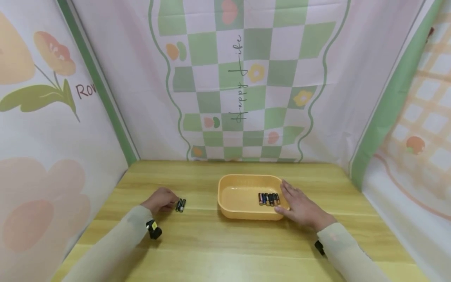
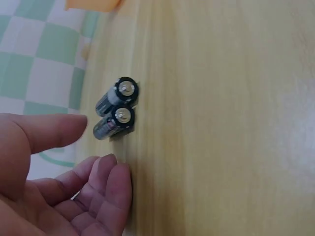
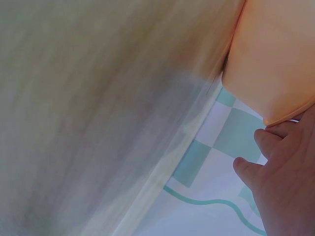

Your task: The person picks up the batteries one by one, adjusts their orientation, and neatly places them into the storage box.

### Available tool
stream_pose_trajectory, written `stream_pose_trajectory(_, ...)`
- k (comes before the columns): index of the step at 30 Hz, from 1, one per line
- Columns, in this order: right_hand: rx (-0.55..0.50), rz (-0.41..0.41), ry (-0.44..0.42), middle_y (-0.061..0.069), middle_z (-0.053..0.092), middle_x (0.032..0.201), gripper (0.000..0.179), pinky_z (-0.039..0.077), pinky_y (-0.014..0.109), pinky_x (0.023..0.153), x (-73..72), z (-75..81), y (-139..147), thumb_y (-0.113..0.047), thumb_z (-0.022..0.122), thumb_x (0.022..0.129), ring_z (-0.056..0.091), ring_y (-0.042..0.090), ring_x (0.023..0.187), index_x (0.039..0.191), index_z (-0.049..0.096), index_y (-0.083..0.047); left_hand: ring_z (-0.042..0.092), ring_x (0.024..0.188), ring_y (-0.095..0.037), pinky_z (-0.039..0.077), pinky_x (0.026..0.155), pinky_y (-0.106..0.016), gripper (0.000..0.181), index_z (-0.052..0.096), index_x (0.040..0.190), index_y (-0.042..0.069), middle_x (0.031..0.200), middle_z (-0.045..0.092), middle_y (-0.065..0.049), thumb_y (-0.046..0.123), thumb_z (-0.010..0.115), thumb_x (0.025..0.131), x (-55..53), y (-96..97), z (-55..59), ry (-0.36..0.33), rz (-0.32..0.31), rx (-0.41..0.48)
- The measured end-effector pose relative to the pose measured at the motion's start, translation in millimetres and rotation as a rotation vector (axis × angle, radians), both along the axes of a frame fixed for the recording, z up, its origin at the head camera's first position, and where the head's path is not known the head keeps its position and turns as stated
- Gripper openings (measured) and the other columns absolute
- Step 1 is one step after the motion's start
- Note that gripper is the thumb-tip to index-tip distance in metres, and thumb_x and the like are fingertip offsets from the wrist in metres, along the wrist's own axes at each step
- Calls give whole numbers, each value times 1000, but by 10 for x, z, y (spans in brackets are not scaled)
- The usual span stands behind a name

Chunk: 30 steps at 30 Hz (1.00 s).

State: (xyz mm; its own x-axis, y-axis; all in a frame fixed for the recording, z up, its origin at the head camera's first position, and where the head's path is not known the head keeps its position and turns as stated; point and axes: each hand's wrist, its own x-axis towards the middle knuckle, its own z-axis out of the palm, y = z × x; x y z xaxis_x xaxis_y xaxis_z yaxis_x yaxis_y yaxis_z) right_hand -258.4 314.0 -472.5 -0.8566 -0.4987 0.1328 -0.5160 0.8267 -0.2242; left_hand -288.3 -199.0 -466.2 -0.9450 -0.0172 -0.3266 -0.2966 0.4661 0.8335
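Note:
Two dark cylindrical batteries [image 2: 115,120] stand side by side on the table at the left, their silver ends toward the left wrist camera. My left hand [image 1: 162,199] is right beside them. In the left wrist view its thumb [image 2: 59,130] points at the nearer battery, and the other fingers lie lower, with a gap between. A yellow-orange plastic basin [image 1: 236,214] sits right of centre, with a row of several batteries [image 1: 269,199] inside near its right end. My right hand [image 1: 303,207] rests on the basin's right rim, fingers extended and thumb at the front corner.
The wooden table [image 1: 211,250] extends between the hands and toward the camera. A green-and-white checked curtain [image 1: 243,98] hangs behind its far edge, and printed fabric [image 1: 46,129] closes in the sides. Small black wrist cameras [image 1: 154,230] are worn on both forearms.

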Motion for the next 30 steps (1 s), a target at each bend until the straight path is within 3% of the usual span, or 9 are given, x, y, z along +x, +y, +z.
stream_pose_trajectory(7, -8, -5, -9, 11, -3, 161, 92, 13, 54, 117, 10, 19, -1, -63, 42, 96, 8, 35, 145, 153, 10, 1, 59, 70, -22, 56, 57, -31, 13, 65, 96, -2, 87, 62, -12, 5, 67, 85, 0, 82, 41, 24, -18, -143)
stream_pose_trajectory(12, -6, -9, -8, 11, -3, 161, 92, 12, 53, 117, 6, 12, 5, -64, 41, 96, 8, 34, 146, 153, 10, 1, 56, 63, -19, 53, 53, -29, 5, 67, 85, 1, 74, 60, -9, 6, 68, 84, 0, 57, 19, 60, -53, -199)
stream_pose_trajectory(18, -3, -6, 2, 13, -1, 161, 92, 14, 54, 116, 5, -21, 12, -63, 42, 96, 10, 37, 145, 153, 12, 3, 51, 52, -16, 50, 49, -28, 25, 59, 63, 8, 57, 52, -2, 12, 73, 83, -8, 12, -50, 84, -82, -268)
stream_pose_trajectory(24, 1, -7, 14, 14, 0, 161, 92, 14, 54, 116, 8, -24, 6, -64, 41, 96, 12, 37, 145, 152, 14, 3, 53, 54, -16, 51, 48, -28, 16, 64, 71, 6, 60, 55, -3, 12, 72, 83, 1, 7, -64, 102, -107, -291)
stream_pose_trajectory(30, 6, -5, 20, 14, 0, 161, 92, 15, 55, 116, -4, -23, 6, -64, 41, 96, 12, 37, 144, 152, 14, 4, 53, 54, -17, 50, 47, -27, 13, 64, 73, 5, 64, 58, -6, 9, 69, 84, 43, 27, 12, 127, -122, -346)
